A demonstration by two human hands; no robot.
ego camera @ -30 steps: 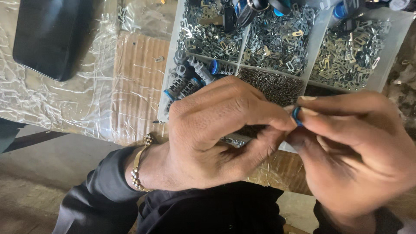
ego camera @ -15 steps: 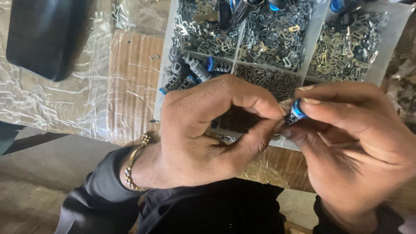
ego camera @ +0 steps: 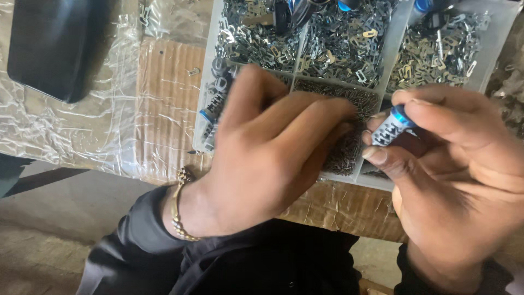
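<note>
My right hand [ego camera: 453,180] pinches a small grey cylinder with a blue ring [ego camera: 392,127] between thumb and fingers, just over the tray's near right corner. My left hand [ego camera: 267,153] reaches into the white compartment tray [ego camera: 204,117], its fingertips down in the cell of tiny dark metal pins [ego camera: 349,147]. Whether those fingers hold a pin is hidden. A beaded bracelet [ego camera: 177,210] sits on my left wrist.
The tray's far cells hold several small metal clips [ego camera: 338,43] and more blue-ringed cylinders [ego camera: 215,104] on the left side. A black case [ego camera: 52,46] lies on crinkled plastic film [ego camera: 71,142] at the far left, over cardboard [ego camera: 164,109].
My hands have come apart. The left hand moved forward into the pin cell, while the right hand kept the blue-ringed cylinder and drew slightly right.
</note>
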